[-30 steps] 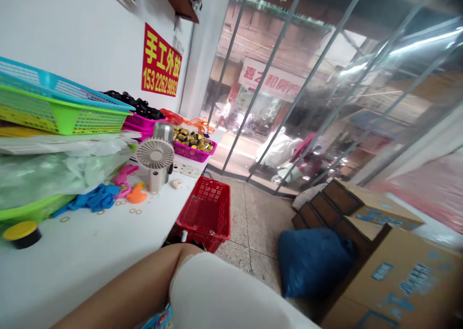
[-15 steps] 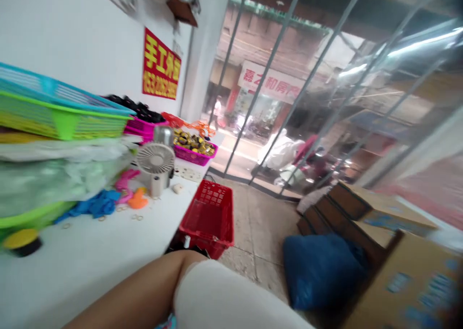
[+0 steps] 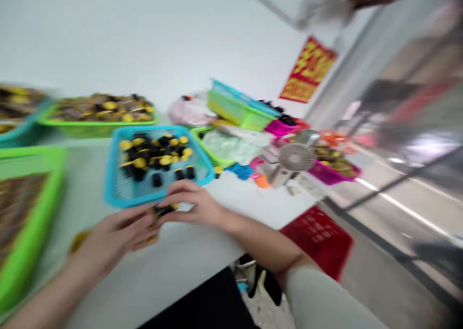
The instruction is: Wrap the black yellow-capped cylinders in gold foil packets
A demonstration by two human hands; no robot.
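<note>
Both hands meet over the white table [image 3: 188, 261], in front of a blue basket [image 3: 110, 174] of black and yellow pieces [image 3: 159, 155]. My right hand [image 3: 193, 203] pinches a small black and yellow piece [image 3: 166, 209] between thumb and fingers. From the other side my left hand [image 3: 123, 230] closes round the near end of this piece, and something brownish-yellow shows under its fingers. Motion blur hides the finer shape of what is held. A yellow object [image 3: 78, 241] lies partly behind my left wrist.
Green baskets [image 3: 50, 194] of brown and yellow pieces stand left. Rightward are a stacked green basket [image 3: 249, 119], a blue cloth [image 3: 241, 171], a small fan [image 3: 296, 157] and a magenta basket [image 3: 334, 174]. A red crate [image 3: 321, 242] sits beside the table.
The view has swung left from the barred window to the table. Both hands and the blue basket now show; earlier only one arm was visible. The fan and red crate appear farther right.
</note>
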